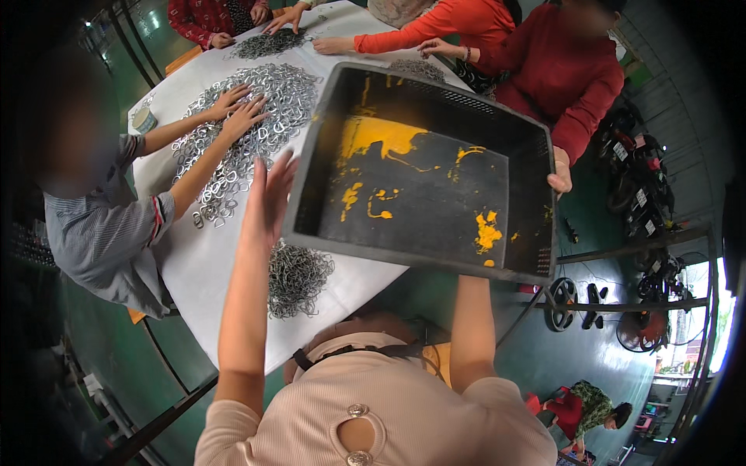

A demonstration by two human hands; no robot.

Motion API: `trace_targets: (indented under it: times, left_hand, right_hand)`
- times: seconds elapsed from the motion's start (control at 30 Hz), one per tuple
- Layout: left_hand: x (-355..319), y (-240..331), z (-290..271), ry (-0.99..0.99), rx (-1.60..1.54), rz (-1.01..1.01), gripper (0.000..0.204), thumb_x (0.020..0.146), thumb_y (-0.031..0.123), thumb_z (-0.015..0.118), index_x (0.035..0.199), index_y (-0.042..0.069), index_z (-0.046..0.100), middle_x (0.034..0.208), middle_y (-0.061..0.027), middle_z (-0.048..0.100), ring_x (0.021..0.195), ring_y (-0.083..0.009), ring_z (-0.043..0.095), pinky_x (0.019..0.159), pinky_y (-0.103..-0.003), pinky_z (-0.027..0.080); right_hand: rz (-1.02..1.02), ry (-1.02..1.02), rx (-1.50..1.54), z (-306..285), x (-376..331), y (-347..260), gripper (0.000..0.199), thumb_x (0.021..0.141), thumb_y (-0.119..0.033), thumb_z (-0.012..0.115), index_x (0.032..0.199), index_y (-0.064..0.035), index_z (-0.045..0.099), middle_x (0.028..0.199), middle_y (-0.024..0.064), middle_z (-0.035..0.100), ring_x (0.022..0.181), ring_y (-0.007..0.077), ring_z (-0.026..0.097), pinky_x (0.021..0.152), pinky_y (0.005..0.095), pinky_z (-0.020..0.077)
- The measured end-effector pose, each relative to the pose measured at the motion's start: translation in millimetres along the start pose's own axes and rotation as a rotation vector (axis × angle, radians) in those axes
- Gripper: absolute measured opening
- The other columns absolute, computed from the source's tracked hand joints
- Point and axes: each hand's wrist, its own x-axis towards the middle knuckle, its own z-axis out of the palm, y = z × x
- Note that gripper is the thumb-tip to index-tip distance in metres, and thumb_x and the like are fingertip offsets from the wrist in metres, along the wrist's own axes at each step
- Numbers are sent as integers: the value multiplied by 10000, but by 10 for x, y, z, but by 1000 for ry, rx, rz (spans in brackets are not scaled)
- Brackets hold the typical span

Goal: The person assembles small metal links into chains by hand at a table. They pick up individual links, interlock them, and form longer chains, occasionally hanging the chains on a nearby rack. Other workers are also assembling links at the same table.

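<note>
A black plastic crate [435, 194] with yellow paint-like stains inside is raised and tilted over the table's right side. My left hand [270, 198] is open beside the crate's left wall, fingers stretched upward; whether it touches the wall I cannot tell. My right forearm [472, 326] reaches up behind the crate, which hides my right hand. A co-worker's hand [559, 172] grips the crate's right end. Below my left hand lies a pile of dark wire-like metal pieces [299, 281].
On the white-covered table [194, 291] is a broad pile of silver metal rings [272, 101], with a co-worker's hands [242, 113] on it. Smaller piles [268, 44] lie at the far end, near other people's hands. A small round tin [144, 119] stands at the left edge.
</note>
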Motion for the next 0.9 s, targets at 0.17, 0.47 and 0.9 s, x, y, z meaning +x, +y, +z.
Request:
trace_targets:
  times: [0.17, 0.47, 0.9]
  left_hand:
    - [-67, 570, 860, 142, 302, -254, 563, 814, 263, 670, 1292, 25, 495, 1133, -104, 602, 893, -161, 632, 775, -258, 529]
    - [-433, 91, 565, 112, 214, -312, 619, 667, -105, 528, 1269, -16, 418, 995, -120, 572, 815, -182, 589, 711, -275, 507]
    - [-403, -189, 434, -189, 258, -368, 793, 711, -94, 518, 1437, -14, 209, 1306, -198, 451, 1208, -244, 446, 1006, -307, 362]
  right_hand:
    - [7, 284, -94, -431, -93, -232, 452, 940, -345, 498, 1329, -113, 485, 1320, 89, 529, 1221, 284, 488, 1012, 433, 403]
    - [-37, 329, -707, 310, -475, -1322, 472, 944, -342, 492, 1360, -122, 457, 1348, 78, 509, 1243, 286, 467, 1031, 440, 381]
    - [-695, -339, -2837, 2931, -950, -529, 787, 711, -187, 768, 1404, -171, 395, 1416, 154, 405, 1300, 355, 387, 1078, 434, 325]
